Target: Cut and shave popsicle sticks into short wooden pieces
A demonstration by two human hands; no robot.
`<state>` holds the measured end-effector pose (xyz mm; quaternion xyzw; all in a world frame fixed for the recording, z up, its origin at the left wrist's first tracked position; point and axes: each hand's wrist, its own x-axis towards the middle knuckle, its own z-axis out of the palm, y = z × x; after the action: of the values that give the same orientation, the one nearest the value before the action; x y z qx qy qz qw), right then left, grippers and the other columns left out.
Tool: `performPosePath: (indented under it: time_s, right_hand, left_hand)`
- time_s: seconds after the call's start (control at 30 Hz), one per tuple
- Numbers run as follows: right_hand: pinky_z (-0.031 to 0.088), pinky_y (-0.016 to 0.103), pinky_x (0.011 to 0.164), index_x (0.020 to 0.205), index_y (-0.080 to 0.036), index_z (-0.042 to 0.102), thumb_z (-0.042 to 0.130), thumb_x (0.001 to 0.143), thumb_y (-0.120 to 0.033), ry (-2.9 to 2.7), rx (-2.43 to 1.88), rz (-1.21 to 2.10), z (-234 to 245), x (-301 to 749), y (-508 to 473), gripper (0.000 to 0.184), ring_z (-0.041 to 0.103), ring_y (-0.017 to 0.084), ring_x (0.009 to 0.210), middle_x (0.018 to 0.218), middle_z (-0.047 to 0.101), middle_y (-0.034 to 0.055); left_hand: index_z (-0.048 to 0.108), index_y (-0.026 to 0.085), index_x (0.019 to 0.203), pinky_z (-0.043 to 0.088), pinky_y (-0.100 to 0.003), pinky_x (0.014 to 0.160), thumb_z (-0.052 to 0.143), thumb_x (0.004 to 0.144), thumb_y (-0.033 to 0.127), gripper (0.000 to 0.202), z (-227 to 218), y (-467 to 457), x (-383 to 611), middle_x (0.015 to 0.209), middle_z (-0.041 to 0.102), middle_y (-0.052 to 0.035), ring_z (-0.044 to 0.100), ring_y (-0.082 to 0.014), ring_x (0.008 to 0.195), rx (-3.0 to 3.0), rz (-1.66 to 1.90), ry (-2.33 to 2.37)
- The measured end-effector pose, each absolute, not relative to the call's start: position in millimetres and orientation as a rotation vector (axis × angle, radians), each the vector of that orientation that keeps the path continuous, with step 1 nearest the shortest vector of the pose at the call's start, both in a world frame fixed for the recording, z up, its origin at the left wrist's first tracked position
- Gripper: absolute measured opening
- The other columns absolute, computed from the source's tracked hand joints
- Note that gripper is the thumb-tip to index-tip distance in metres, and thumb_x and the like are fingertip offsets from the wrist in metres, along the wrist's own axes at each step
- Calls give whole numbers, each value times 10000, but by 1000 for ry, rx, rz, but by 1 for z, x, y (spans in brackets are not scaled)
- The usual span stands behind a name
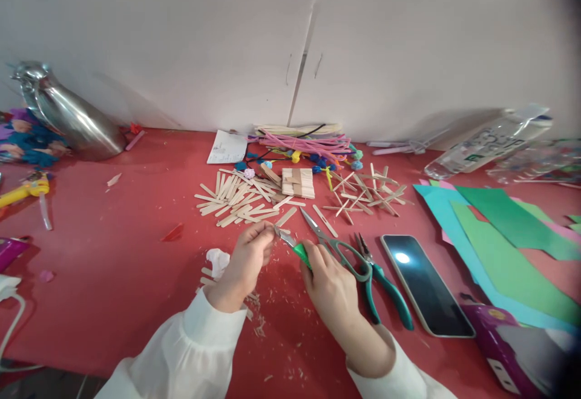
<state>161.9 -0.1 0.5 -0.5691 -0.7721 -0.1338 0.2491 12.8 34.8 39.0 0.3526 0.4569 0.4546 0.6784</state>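
Observation:
My right hand (333, 284) is closed around the green handle of a utility knife (300, 252), its metal blade pointing left. The blade's tip reaches the fingertips of my left hand (249, 253), which is closed in a pinch. Whatever small piece those fingers hold is mostly hidden. Pale wood shavings (259, 326) lie scattered on the red table beneath both hands. Just beyond them spreads a loose pile of wooden craft sticks (236, 196). Scissors (342, 250) and teal-handled pliers (393, 296) lie right beside my right hand.
A banded bundle of sticks (305, 190) and crossed-stick shapes (363, 196) lie behind, near pink pipe cleaners (304, 145). At right are a phone (429, 290), coloured paper (512, 223), a purple glue gun (494, 338) and a plastic bottle (485, 145). A steel jug (82, 120) stands far left.

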Motion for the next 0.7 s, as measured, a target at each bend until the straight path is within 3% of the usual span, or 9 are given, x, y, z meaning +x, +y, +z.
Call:
performPosePath:
  time_s: [0.13,0.33,0.53,0.7]
  right_hand:
    - [408,258,474,969,-124,595,377,860,-185,-2062,-1562,-282,2,164,3,251,626,191,579,713,654,70]
    - [453,187,537,904,-176,566,408,852,-192,-2066,-1390,387,4,173,12,167,638,134,578,695,675,8]
    - [405,240,511,957,-151,591,370,858,-170,-2070,-1505,-244,6,173,8,243,631,169,600,725,677,48]
    - [405,261,553,993,-159,596,393,868,-192,-2074,-1530,-360,10,174,7,241,622,182,637,738,680,45]
  left_hand:
    - [409,174,661,139,-144,399,583,695,253,194,38,35,15,524,259,89,191,-32,434,630,1032,970]
    - [455,163,678,127,-126,375,579,705,254,156,38,38,12,505,251,94,180,-21,410,666,986,937]
    - [422,165,657,122,-117,356,591,691,219,180,44,34,15,485,255,100,156,-18,397,515,980,826]
    - [392,162,612,105,-126,339,573,714,215,215,46,34,13,480,187,103,120,-23,393,349,821,646]
